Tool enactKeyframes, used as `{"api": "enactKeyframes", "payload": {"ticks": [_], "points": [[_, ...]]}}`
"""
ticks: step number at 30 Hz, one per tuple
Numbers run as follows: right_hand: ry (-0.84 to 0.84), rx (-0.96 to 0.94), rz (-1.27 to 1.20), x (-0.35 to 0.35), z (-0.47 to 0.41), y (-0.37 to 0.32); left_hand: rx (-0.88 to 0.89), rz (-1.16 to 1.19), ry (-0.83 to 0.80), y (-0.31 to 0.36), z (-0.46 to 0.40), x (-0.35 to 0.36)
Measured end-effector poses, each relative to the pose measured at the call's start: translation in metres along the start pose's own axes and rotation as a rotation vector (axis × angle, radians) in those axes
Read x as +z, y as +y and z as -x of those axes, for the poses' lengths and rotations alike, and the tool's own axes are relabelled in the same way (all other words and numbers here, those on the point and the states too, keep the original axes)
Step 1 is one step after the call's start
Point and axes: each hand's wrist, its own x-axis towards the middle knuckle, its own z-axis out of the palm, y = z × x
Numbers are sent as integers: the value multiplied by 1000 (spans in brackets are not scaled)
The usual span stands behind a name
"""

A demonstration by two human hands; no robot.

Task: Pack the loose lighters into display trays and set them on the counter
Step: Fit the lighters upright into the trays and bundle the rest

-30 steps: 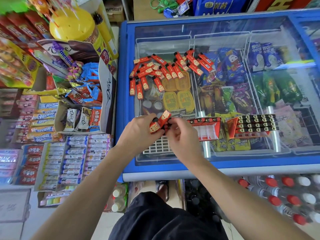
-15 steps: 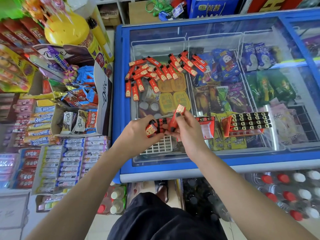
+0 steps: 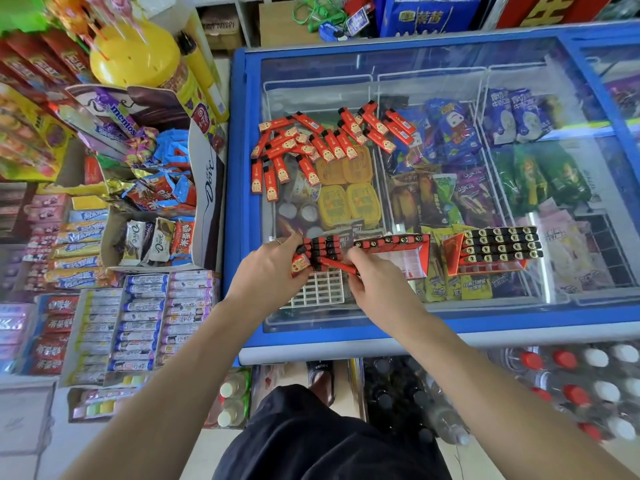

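A small grocery shop. A blue-framed glass-topped chest freezer [image 3: 588,327] holds packaged ice creams. Boxed candy and gum rolls [image 3: 145,320] crowd the left.

A blue-framed chest freezer [image 3: 346,341] with a glass lid [image 3: 450,74] carries everything. A heap of loose red lighters [image 3: 322,143] lies on the glass at the far left. Toward the near edge sit a white grid tray [image 3: 320,292], a red display tray [image 3: 408,252] just right of it and partly filled, and further right a full display tray [image 3: 498,249].

A blue-framed glass-topped freezer [image 3: 415,344] stands on a pale floor [image 3: 27,427] — snack shelves [image 3: 104,306] crowd its left.
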Motion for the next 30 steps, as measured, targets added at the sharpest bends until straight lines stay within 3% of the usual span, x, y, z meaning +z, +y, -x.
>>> {"api": "enactKeyframes", "payload": {"ticks": [9, 20, 30], "points": [[247, -4, -195, -3, 6, 6, -9, -105, -19, -8, 3, 3], [160, -96, -16, 25, -5, 11, -8, -119, -23, -7, 3, 2], [197, -78, -54, 41, -5, 10, 0, -36, 15, -8, 4, 1]]}}
